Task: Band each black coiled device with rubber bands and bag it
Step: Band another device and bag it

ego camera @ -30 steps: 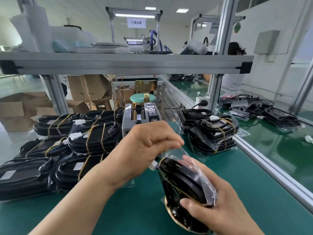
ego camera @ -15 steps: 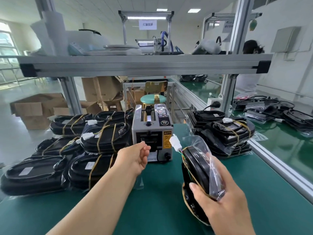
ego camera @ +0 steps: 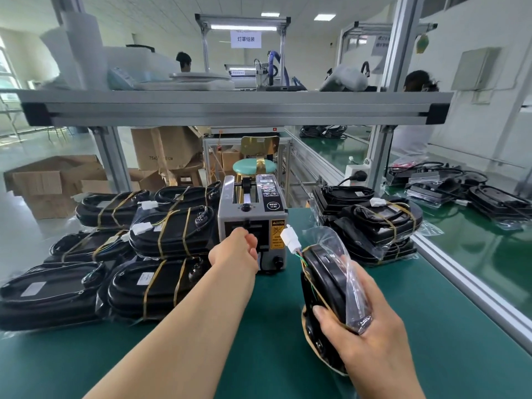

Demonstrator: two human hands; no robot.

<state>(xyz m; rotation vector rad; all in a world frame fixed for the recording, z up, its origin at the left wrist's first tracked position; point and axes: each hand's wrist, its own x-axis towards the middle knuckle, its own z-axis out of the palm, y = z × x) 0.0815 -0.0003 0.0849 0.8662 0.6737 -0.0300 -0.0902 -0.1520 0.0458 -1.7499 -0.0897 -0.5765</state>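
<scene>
One device (ego camera: 325,279) in right hand (ego camera: 371,341) grip; left hand (ego camera: 233,251) grip unclear; perhaps six piled.

- Left hand (ego camera: 234,250) let go of the bag (ego camera: 352,272) mouth and travelled forward to the tape dispenser (ego camera: 253,223); fingertips ended at its front outlet, whether gripping anything not visible.
- Dispenser front, previously hidden behind that hand, came into full view.
- Right hand (ego camera: 365,326) tipped the black coiled device (ego camera: 322,272) more upright, just right of the dispenser.
- White connector (ego camera: 290,239), earlier tucked under the left hand, stood clear of the bag mouth, near the dispenser's right front corner.
- Bag mouth, once released, gaped loose.
</scene>
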